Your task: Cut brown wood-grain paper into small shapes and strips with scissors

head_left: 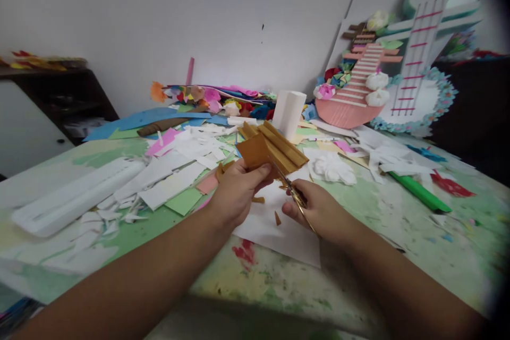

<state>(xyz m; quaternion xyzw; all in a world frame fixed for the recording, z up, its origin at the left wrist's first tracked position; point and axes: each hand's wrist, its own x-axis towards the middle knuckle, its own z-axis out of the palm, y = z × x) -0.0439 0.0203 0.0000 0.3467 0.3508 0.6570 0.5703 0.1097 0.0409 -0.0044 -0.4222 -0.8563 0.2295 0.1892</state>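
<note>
My left hand (235,191) pinches a folded, pleated piece of brown paper (271,149) and holds it up above the table. My right hand (319,210) is closed around a pair of gold scissors (292,194), whose blades point up into the lower edge of the brown paper. Small brown offcuts (277,218) lie on a white sheet (279,228) under my hands.
White and coloured paper scraps (175,164) cover the paint-stained green table (398,244). A white paper roll (289,111), a white paper flower (330,167), a green marker (418,191) and a paper craft with ladders (370,85) stand behind. A dark cabinet (59,101) is at the left.
</note>
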